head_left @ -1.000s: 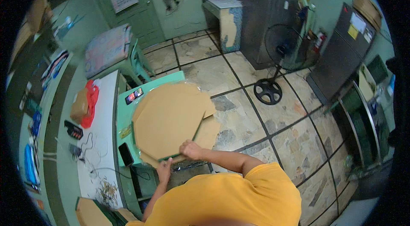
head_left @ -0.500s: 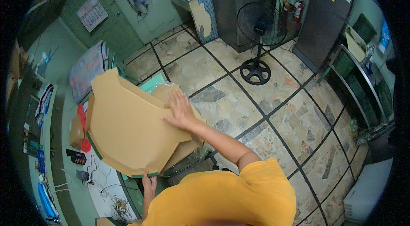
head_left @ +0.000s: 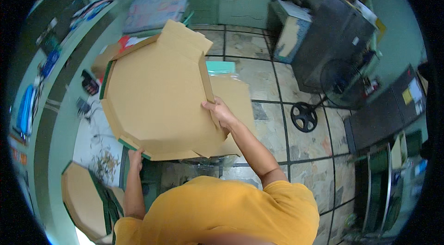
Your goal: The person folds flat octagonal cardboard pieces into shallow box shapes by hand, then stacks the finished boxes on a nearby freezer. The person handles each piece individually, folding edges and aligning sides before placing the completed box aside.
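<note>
A large brown cardboard pizza box (head_left: 157,101), eight-sided and partly folded, is held up in front of me with its bare inside facing up. At its near left corner, my left hand (head_left: 135,157) grips the green-edged rim. My right hand (head_left: 219,113) holds the right side wall, thumb on the inner face and fingers hidden behind it. Beneath and to the right, another flat piece of cardboard (head_left: 238,104) shows, beside a turquoise item (head_left: 221,67) at its far end.
At lower left, folded boxes (head_left: 85,198) with green edges stand by a white tabletop (head_left: 92,141) strewn with small scraps and cables. A black pedestal fan (head_left: 304,117) stands on the tiled floor to the right, near a dark refrigerator (head_left: 330,41). A patterned folded pad (head_left: 156,11) lies farther back.
My right hand has gone from lying spread on the cardboard to gripping its right wall, which now stands raised. The view has turned left, bringing the folded boxes into sight.
</note>
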Available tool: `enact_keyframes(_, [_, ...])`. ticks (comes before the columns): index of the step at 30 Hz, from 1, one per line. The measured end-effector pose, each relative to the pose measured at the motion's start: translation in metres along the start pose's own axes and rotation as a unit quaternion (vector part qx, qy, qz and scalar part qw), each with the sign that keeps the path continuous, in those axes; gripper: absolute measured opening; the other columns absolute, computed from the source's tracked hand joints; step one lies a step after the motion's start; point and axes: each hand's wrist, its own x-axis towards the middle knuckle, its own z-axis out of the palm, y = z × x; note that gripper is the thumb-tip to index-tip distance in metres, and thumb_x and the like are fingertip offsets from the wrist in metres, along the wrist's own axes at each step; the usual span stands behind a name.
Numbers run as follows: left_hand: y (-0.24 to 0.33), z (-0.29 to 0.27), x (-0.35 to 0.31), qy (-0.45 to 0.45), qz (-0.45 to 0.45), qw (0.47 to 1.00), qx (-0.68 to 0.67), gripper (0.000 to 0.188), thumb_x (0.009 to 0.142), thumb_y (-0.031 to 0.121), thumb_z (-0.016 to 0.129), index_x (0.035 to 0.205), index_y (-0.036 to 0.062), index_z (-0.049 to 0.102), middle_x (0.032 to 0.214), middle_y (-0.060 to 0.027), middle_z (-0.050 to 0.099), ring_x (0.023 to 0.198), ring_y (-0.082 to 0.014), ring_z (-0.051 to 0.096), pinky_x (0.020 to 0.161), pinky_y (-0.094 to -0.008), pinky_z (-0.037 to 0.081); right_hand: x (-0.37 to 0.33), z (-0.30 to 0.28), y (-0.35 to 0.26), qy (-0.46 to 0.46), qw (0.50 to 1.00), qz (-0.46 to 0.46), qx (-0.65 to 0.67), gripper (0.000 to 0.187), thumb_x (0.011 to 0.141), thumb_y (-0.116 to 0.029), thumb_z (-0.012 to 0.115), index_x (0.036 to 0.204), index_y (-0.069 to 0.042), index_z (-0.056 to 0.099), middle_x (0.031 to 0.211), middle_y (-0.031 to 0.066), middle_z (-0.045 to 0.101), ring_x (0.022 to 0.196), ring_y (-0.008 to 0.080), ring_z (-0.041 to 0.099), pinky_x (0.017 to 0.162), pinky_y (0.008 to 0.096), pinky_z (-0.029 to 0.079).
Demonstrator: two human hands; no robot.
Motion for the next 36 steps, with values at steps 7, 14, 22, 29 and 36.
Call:
enact_keyframes(7, [-0.046,-0.093,0.049,0.128,0.022,0.991,-0.02,0.047,0.076,0.007,0.061,0.12,-0.0067,0.049,0.11,-0.0148,0.061,0.101,-0.0274,0.059,0.085,-0.0342,0.045,0.056,0.097,0.089,0.08,0.988,-0.023,-0.128,0.022,0.091,-0.014,0.052,0.108,0.0,0.056,0.087,0.0065,0.06,0.077,0.0141,0.054,0.067,0.0295,0.046])
enact_keyframes(14, [-0.059,-0.165,0.088,0.059,0.105,0.891,-0.438,0.065,0.097,0.055,0.034,0.144,0.0102,0.031,0.14,-0.0122,0.043,0.126,-0.0288,0.043,0.101,-0.0487,0.038,0.121,0.156,0.155,0.153,0.988,0.018,-0.011,0.02,0.087,-0.017,0.058,0.1,-0.002,0.053,0.087,0.0054,0.057,0.077,0.0152,0.051,0.065,0.0326,0.045])
enact_keyframes(22, [-0.088,-0.213,0.14,0.273,0.055,0.872,-0.403,0.043,0.095,0.04,0.041,0.107,0.001,0.056,0.095,-0.0105,0.062,0.082,-0.0248,0.061,0.072,-0.0441,0.048,0.146,0.203,0.159,0.053,0.998,0.021,0.016,0.018,0.089,-0.006,0.057,0.106,-0.001,0.055,0.092,0.0043,0.06,0.085,0.016,0.057,0.076,0.0332,0.047])
enact_keyframes(29, [-0.115,-0.249,0.175,0.473,0.046,0.877,0.068,0.058,0.088,0.055,0.053,0.103,-0.0001,0.064,0.098,-0.0229,0.064,0.087,-0.0379,0.059,0.08,-0.0441,0.045,0.161,0.227,0.144,0.059,0.991,-0.095,-0.071,0.019,0.09,-0.011,0.062,0.106,-0.002,0.055,0.095,0.0042,0.061,0.086,0.0148,0.057,0.078,0.0304,0.046])
enact_keyframes(36, [-0.048,-0.234,0.168,0.203,0.071,0.955,-0.202,0.037,0.086,0.031,0.068,0.112,0.0057,0.059,0.101,-0.0053,0.063,0.096,-0.0195,0.059,0.082,-0.0376,0.047,0.163,0.216,0.142,-0.002,0.985,-0.132,-0.108,0.025,0.092,-0.009,0.058,0.114,0.002,0.056,0.103,0.0039,0.06,0.093,0.014,0.054,0.082,0.0292,0.044])
